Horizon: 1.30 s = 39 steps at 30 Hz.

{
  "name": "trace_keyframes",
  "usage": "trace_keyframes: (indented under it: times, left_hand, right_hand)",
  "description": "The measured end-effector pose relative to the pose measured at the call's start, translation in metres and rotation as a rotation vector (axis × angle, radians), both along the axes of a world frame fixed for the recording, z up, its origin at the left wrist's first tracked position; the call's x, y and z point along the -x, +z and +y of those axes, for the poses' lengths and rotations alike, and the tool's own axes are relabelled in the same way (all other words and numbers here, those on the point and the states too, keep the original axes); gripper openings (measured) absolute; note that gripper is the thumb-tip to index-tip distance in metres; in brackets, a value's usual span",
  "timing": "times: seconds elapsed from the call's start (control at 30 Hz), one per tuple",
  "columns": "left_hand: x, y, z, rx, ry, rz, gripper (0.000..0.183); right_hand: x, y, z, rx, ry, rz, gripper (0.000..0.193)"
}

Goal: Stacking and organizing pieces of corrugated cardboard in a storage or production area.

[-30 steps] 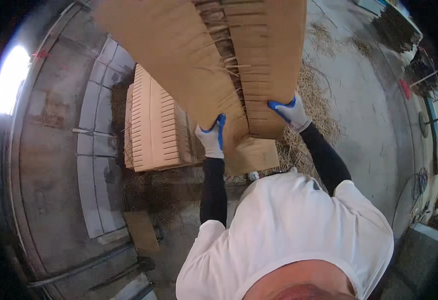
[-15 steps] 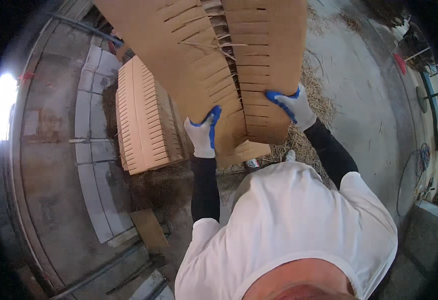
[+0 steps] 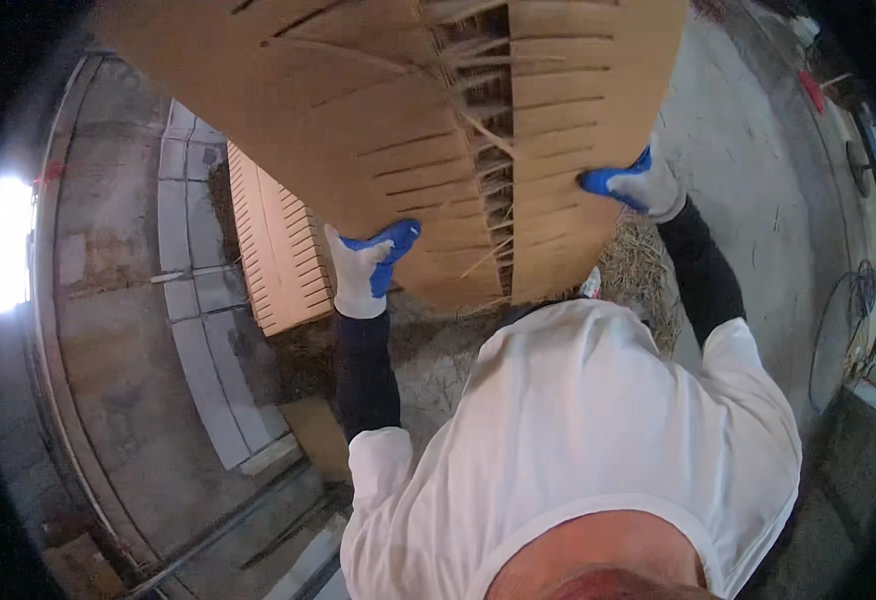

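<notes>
A large brown cardboard piece (image 3: 358, 110) with rows of cut slits is held up in front of me. Its two panels meet at a dark gap, where pale strips of straw stick out. My left hand (image 3: 372, 262), in a white glove with blue coating, grips the left panel, thumb on the near face. On the right panel's outer edge, my right hand (image 3: 643, 187) is closed the same way in a matching glove. The fingers behind the cardboard are hidden. Beyond my left hand stands another slitted cardboard piece (image 3: 276, 240), partly covered by the held one.
Loose straw (image 3: 641, 270) lies on the concrete floor (image 3: 748, 240) below my right arm. Pale grey slabs (image 3: 203, 345) run along the left. A flat brown board (image 3: 316, 435) rests near my left elbow. Coiled cable (image 3: 863, 285) is at the far right.
The held cardboard has come up closer and fills more of the view. My hands have moved farther apart, left hand leftward and right hand rightward, both still gripping it.
</notes>
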State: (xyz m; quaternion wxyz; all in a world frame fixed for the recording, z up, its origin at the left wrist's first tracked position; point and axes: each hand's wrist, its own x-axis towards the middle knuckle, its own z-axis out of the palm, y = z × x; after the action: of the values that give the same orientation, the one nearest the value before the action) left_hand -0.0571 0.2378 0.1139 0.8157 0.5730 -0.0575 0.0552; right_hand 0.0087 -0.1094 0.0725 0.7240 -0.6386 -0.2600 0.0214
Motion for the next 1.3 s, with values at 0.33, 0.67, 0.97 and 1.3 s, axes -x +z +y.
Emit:
trace_keyframes:
  times: [0.33, 0.67, 0.97, 1.3]
  left_hand:
    - [-0.041, -0.062, 0.017, -0.36, 0.413, 0.126, 0.037]
    - [-0.041, -0.166, 0.041, -0.314, 0.281, 0.559, 0.037]
    - [0.002, -0.233, 0.079, -0.08, 0.16, 0.923, 0.048]
    - [0.055, -0.218, 0.041, -0.456, 0.445, 1.149, 0.051]
  right_hand:
    - [0.029, -0.079, 0.017, -0.303, 0.089, 0.604, 0.051]
    - [0.05, -0.169, 0.098, -0.022, -0.165, 0.696, 0.043]
    - [0.017, -0.19, 0.125, -0.092, -0.074, 1.05, 0.039]
    - [0.04, -0.171, 0.121, -0.259, 0.034, 1.176, 0.053]
